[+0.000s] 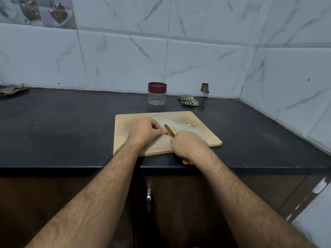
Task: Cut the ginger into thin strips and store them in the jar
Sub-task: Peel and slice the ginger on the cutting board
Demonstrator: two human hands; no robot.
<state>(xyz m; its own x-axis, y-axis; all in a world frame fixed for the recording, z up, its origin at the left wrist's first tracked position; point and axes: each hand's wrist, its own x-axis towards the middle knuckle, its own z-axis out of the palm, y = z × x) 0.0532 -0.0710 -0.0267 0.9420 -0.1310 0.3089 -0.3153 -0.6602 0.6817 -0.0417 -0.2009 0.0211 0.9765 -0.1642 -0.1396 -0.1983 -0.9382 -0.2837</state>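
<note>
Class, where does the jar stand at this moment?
In the head view, the jar stands lidded on the black counter against the wall, behind the cutting board, left of a crumpled cloth.

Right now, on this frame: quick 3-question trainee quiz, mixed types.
1. True or false: the jar has its lid on.
2. Which hand holds the knife? A left hand B right hand
3. Fill in: the ginger lies on the ____.

Key: 1 true; 2 B; 3 cutting board.
</note>
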